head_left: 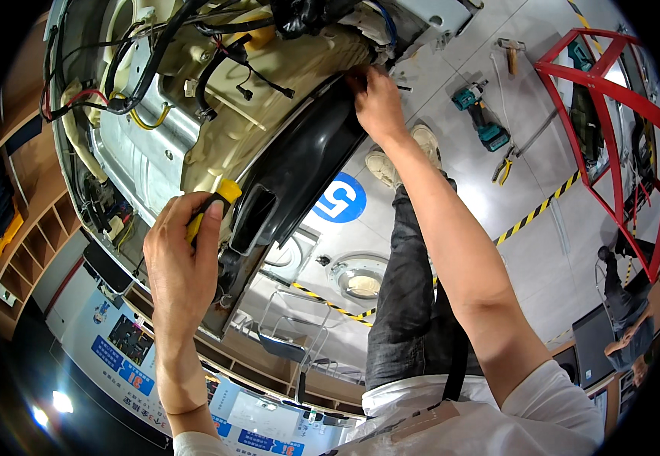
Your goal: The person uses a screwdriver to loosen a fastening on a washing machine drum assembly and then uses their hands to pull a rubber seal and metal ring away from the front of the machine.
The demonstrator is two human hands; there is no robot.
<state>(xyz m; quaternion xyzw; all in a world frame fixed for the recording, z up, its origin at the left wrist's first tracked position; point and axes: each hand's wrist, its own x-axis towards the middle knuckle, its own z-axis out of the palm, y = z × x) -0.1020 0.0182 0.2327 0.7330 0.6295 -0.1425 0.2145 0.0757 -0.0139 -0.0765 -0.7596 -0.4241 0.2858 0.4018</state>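
My left hand point(182, 262) grips a yellow-and-black handled tool point(225, 194) beside the opening in a long black panel point(307, 152). That panel runs along the edge of a cream-and-silver vehicle assembly point(147, 137) hung with cables and connectors. Farther up, my right hand point(376, 102) has its fingers closed at the panel's upper end, near the wiring; what they hold is hidden. A short dark rod shows just right of those fingers, and I cannot tell whether it is in the hand.
On the tiled floor lie a cordless power tool point(482, 118), a hammer point(512, 53), pliers point(503, 167), hazard tape and a blue round sticker point(353, 197). A red metal frame point(573, 76) stands right. A co-worker point(626, 319) is at lower right. Wooden shelves point(41, 251) curve along the left.
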